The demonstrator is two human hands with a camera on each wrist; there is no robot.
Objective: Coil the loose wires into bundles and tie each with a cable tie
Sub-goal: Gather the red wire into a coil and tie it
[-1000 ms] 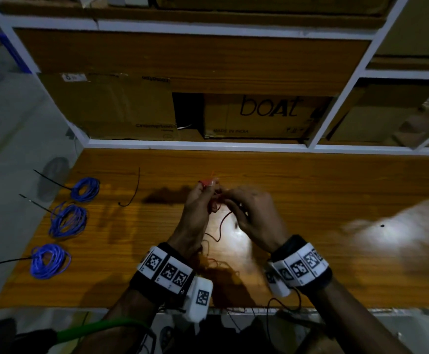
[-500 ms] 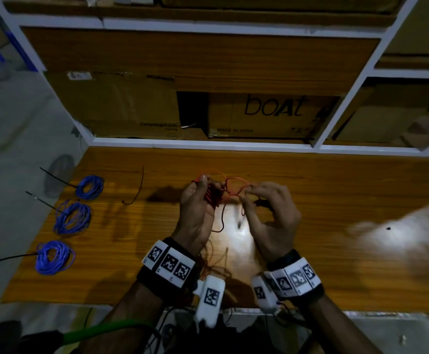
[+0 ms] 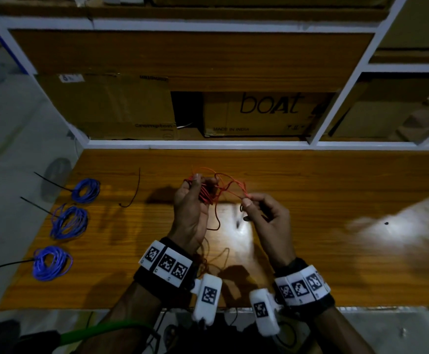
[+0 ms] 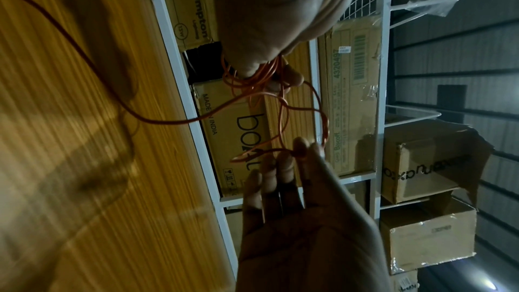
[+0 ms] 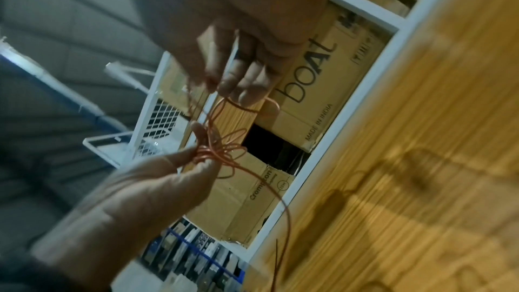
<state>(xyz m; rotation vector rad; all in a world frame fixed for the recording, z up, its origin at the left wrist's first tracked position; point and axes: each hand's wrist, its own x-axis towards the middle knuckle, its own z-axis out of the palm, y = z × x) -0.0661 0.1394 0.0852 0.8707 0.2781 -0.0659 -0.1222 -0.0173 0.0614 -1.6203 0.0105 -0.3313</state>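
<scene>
The left hand (image 3: 191, 208) held a small gathering of red wire (image 3: 209, 194) loops pinched between thumb and fingers, raised above the wooden table (image 3: 336, 251), while the right hand (image 3: 267, 221) pinched a further stretch of the same wire just beside it, its thumb and forefinger closed on the strand and the other fingers loosely curled. Between the two hands the wire arched in a few slack, uneven loops; a long tail dropped from the left hand to the table and trailed back toward the near edge, so a fair length looked yet to be wound in. To the far left of the table lay three blue wire bundles (image 3: 62, 222) in a row, each already coiled with a black cable tie sticking out from it, which I judged to be finished work. One loose black cable tie (image 3: 134, 192) lay on the table between the blue coils and the hands, probably meant for the red bundle. By that reckoning the task stood well past halfway: the red wire was only partly coiled, untied, and still needed gathering and cinching.
</scene>
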